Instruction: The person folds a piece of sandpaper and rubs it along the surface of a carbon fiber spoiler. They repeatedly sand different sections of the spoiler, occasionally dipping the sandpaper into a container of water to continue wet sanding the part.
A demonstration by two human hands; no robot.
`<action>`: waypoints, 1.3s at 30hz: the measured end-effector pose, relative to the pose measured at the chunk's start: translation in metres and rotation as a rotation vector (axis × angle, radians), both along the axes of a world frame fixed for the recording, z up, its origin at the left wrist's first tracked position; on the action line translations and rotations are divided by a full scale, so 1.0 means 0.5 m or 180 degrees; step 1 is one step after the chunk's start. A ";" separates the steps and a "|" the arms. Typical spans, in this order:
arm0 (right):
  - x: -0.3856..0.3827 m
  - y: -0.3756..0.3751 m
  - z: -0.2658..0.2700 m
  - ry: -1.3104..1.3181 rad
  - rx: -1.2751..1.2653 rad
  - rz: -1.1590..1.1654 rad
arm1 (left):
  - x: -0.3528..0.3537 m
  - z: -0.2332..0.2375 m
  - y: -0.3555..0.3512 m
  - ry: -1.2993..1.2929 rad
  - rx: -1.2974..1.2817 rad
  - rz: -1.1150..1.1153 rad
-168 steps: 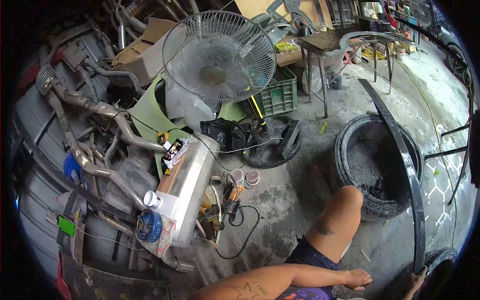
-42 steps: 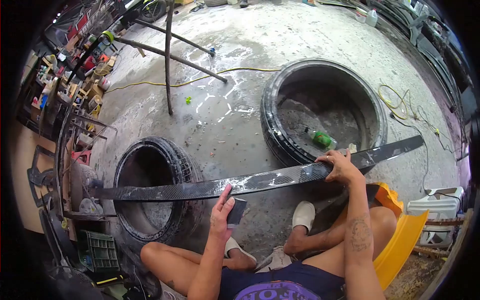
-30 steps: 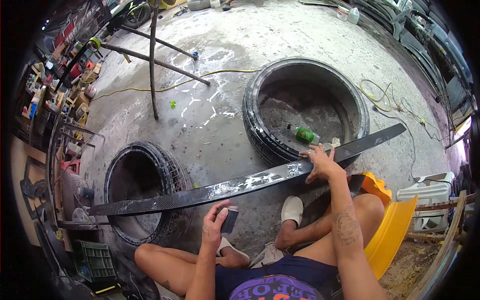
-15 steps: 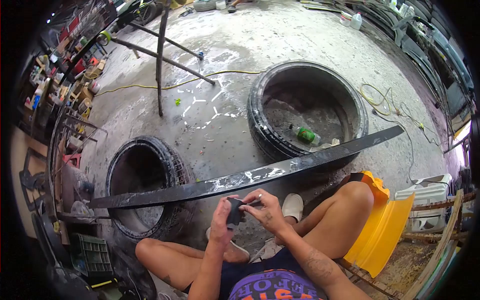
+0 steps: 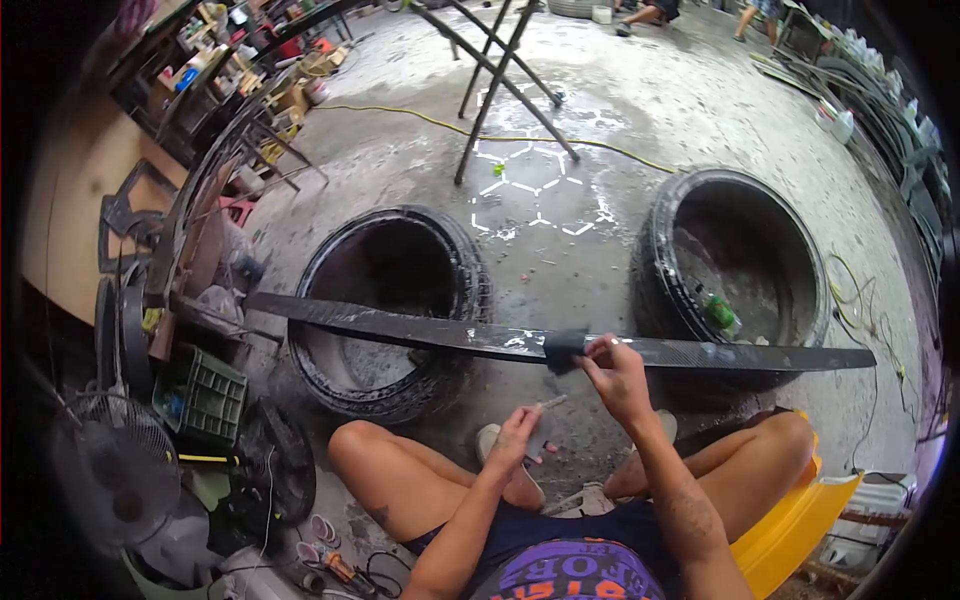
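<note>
A long black strip (image 5: 450, 335), wet in places, lies across two upturned tires. My right hand (image 5: 618, 378) pinches a dark sheet that looks like sandpaper (image 5: 566, 350), which hangs over the middle of the strip. Lower and to the left, my left hand (image 5: 515, 432) is closed around a flat grey piece (image 5: 540, 438), close above my lap side of the strip. A thin pale tip sticks out past its fingers; its kind is too small to make out.
The left tire (image 5: 470, 280) and the right tire (image 5: 650, 260) bear the strip; a green bottle (image 5: 719, 312) lies inside the right one. Metal stand legs (image 5: 497, 75) rise beyond. A green crate (image 5: 213, 400) and a fan (image 5: 120, 470) stand left, a yellow panel (image 5: 800, 530) right.
My hands have come apart. The right one has carried the dark sheet up onto the strip, while the left keeps the grey piece. The view has turned left.
</note>
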State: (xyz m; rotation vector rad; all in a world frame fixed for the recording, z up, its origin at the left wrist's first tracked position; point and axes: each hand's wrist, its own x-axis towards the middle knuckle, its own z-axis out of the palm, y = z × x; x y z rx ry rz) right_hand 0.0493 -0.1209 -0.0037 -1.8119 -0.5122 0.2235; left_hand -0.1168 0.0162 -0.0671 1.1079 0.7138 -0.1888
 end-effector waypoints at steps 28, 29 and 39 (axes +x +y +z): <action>-0.111 -0.598 0.145 -0.0408 -0.0163 -0.3046 | 0.010 -0.081 -0.008 -0.0071 0.1042 -0.0732; -0.127 -0.662 0.084 -0.0393 -0.0557 -0.3252 | 0.012 -0.075 -0.015 -0.0240 0.1094 -0.0624; -0.305 -0.902 -0.590 0.0966 -0.3137 -0.3264 | -0.023 -0.090 0.004 0.0110 0.1575 -0.0666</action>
